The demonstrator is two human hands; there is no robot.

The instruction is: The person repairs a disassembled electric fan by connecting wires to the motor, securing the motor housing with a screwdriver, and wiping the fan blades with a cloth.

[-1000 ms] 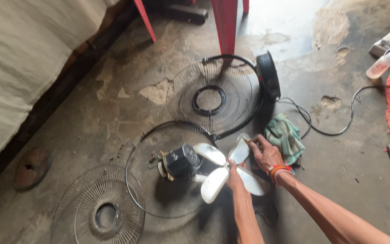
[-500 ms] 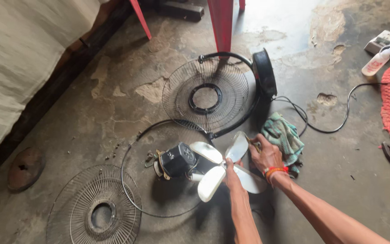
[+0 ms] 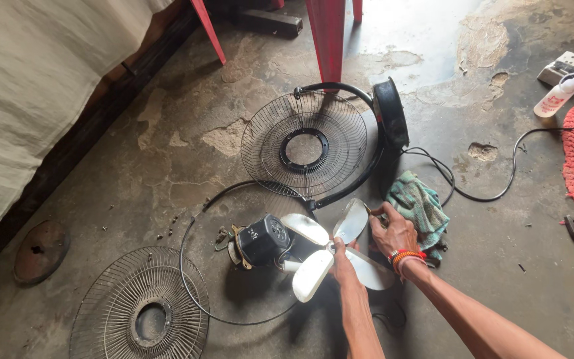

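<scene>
Both hands clamped on the white plastic three-bladed fan propeller point(image 3: 330, 249), low over the cracked concrete floor point(image 3: 167, 153).

Left hand point(image 3: 342, 258) pinches the hub; right hand point(image 3: 393, 229), beaded band at the wrist, is closed round the upper blade's edge. Against the frame a second ago the hold reads unchanged, blade hardly turned; only the view has drifted. So the work has not moved on: propeller in hand, just off the small black motor unit point(image 3: 260, 240). Blades glossy, dusty at the edges, no cracks visible. Outward: thin black wire ring point(image 3: 187, 266) circling the motor, teal rag point(image 3: 423, 206) touching the right hand, black grille with stand point(image 3: 303, 143) beyond, loose grey grille point(image 3: 139, 312) lower left.
</scene>
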